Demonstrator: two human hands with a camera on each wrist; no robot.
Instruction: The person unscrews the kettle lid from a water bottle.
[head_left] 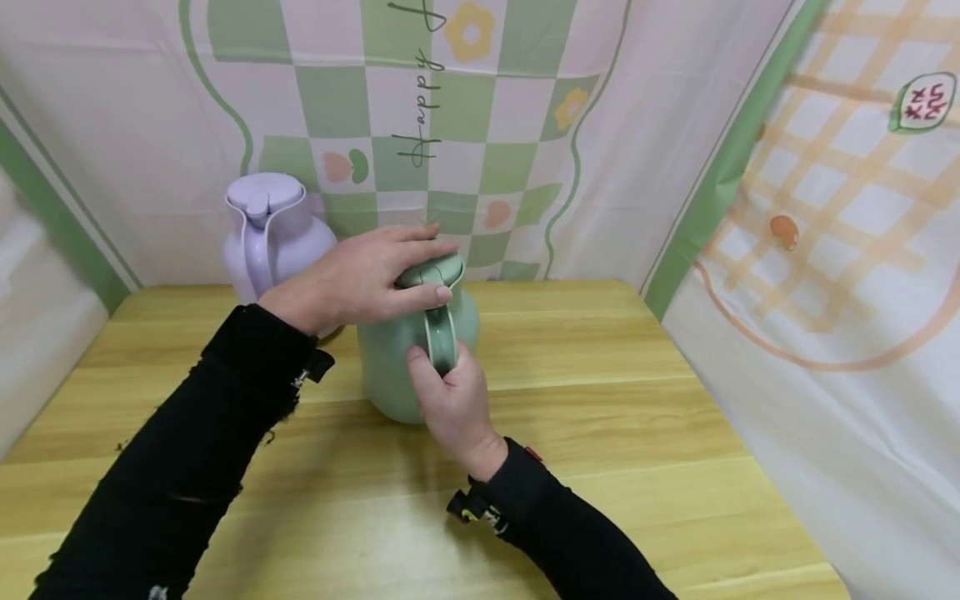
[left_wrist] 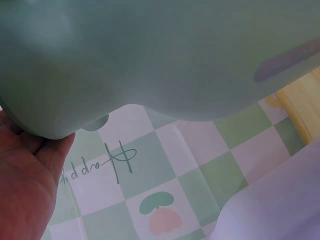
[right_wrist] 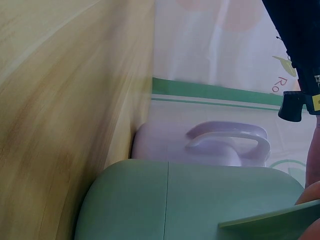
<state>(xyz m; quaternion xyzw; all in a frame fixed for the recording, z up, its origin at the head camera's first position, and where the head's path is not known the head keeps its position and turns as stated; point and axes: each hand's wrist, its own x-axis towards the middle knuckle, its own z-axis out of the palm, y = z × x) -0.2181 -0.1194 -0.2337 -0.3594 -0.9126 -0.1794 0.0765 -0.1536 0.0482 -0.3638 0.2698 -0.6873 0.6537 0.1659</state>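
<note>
A pale green vacuum jug [head_left: 390, 367] stands upright on the wooden table, its body seen close up in the left wrist view. My left hand [head_left: 345, 279] lies over the jug's green lid [head_left: 441, 268], thumb on the near side and fingers across the far side. In the left wrist view that hand [left_wrist: 30, 175] meets the lid's edge. Lower down, my right hand [head_left: 459, 408] grips the jug's handle [head_left: 441, 333], its thumb along the left side. The handle [right_wrist: 270, 220] juts toward the right hand in the right wrist view.
A lavender jug [head_left: 300, 242] of similar shape stands behind my left forearm, to the left of the green one. The wooden table [head_left: 600, 400] reaches back to a checkered cloth backdrop [head_left: 465, 100]. Another patterned cloth [head_left: 847, 217] hangs on the right.
</note>
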